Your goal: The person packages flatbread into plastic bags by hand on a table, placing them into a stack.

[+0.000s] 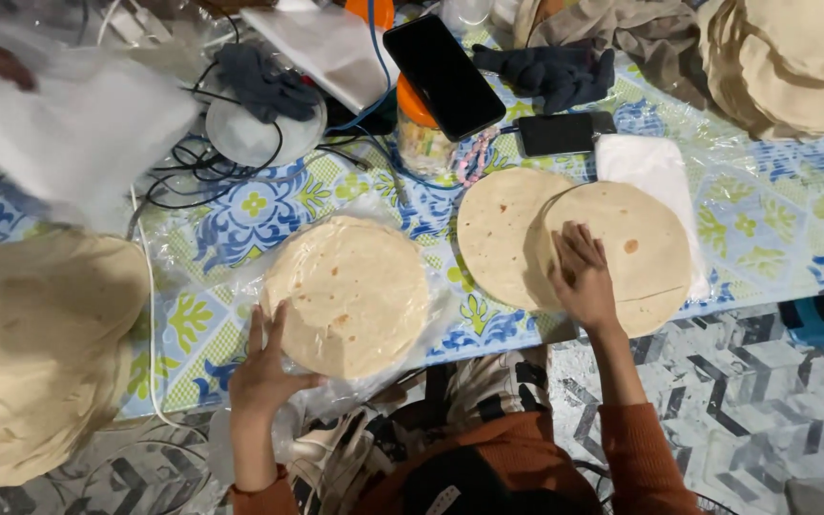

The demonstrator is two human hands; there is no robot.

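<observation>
A stack of pale round tortillas inside a clear plastic bag (350, 291) lies at the middle of the table. My left hand (264, 367) grips its near left edge, fingers on top and thumb at the rim. To the right, a single tortilla (636, 243) overlaps another tortilla (498, 234). My right hand (582, 278) rests flat on the left part of the upper one, holding nothing. Both sleeves are orange.
A tall tortilla stack (30, 353) fills the left edge, and another stack (793, 57) the far right corner. Two dark phones (442, 76) (565, 133), an orange-lidded jar (422, 129), dark gloves (555, 72), cables (202, 162) and a white napkin (655, 162) sit on the floral tablecloth (259, 215). A blurred white sheet (69, 124) hangs at the far left.
</observation>
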